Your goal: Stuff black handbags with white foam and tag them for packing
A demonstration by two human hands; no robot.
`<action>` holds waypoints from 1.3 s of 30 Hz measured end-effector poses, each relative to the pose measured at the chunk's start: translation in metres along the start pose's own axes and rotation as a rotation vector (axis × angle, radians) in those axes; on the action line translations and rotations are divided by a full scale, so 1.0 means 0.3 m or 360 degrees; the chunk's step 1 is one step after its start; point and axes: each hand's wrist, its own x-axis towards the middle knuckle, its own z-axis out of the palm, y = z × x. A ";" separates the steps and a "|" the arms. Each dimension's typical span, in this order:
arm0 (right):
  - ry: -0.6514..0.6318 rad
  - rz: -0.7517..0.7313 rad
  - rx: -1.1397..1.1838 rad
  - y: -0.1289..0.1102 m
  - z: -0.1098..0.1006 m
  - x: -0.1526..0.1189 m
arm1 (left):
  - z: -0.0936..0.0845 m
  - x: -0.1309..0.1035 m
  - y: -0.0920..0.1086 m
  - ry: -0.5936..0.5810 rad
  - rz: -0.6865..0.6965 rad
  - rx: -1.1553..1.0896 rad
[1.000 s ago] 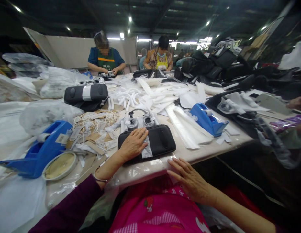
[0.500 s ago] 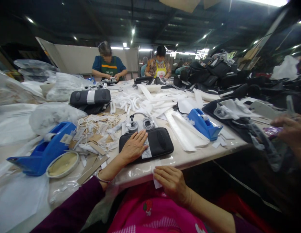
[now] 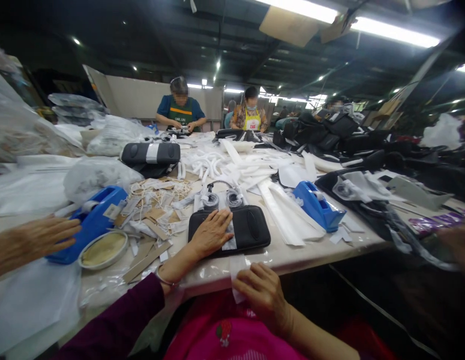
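Note:
My left hand (image 3: 212,231) lies flat across a black zippered case (image 3: 251,227), fingers stretched out. Under the palm runs a pale wrap band (image 3: 229,241), partly covered by the hand. Behind the case, and partly hidden by it, are two coiled cables (image 3: 233,198) in clear wrapping, joined to a bag handle. My right hand (image 3: 260,295) is closed on a thin white strip of paper (image 3: 238,270) at the table's front edge. The strip's upper end lies on the table below the case.
A co-worker's hand (image 3: 37,242) reaches in beside the left blue tape dispenser (image 3: 105,200). Another blue tape dispenser (image 3: 317,207) stands right. Nearby are a round dish (image 3: 122,255), a tag pile (image 3: 153,197), white sheets (image 3: 288,220) and another black case (image 3: 167,153). Two people sit opposite.
My view has tilted up and turned slightly left. A co-worker's hand has come in at the left. The blurred hand at the right has moved lower and outward. My hands keep their places.

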 end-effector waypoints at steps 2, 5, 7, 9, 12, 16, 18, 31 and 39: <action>-0.0041 -0.0026 0.0075 0.004 -0.004 0.004 | 0.001 -0.006 -0.001 0.0022 0.0007 -0.0047; -0.0096 -0.0080 0.0171 0.007 -0.011 0.009 | 0.006 -0.011 -0.010 0.0034 0.0013 -0.0128; -0.0152 -0.0111 0.0203 0.009 -0.017 0.009 | 0.011 -0.013 -0.019 0.0022 0.0010 -0.0199; -0.0232 -0.0131 0.0209 0.011 -0.021 0.007 | 0.016 -0.012 -0.030 0.0002 0.0003 -0.0264; -0.0255 -0.0124 0.0161 0.011 -0.023 0.009 | 0.020 -0.011 -0.040 -0.0033 0.0009 -0.0322; -0.0169 -0.0122 0.0126 0.003 -0.019 0.037 | 0.018 -0.008 -0.037 -0.0034 0.0020 -0.0305; -0.0195 -0.0125 0.0183 -0.004 -0.013 0.053 | 0.016 -0.006 -0.032 -0.0030 0.0010 -0.0272; -0.0213 -0.0065 0.0403 -0.056 -0.027 0.060 | 0.019 -0.003 -0.012 -0.0039 -0.0035 -0.0181; -0.0112 0.0486 0.0319 0.262 0.071 0.351 | 0.007 -0.028 0.000 0.0026 -0.0044 -0.0340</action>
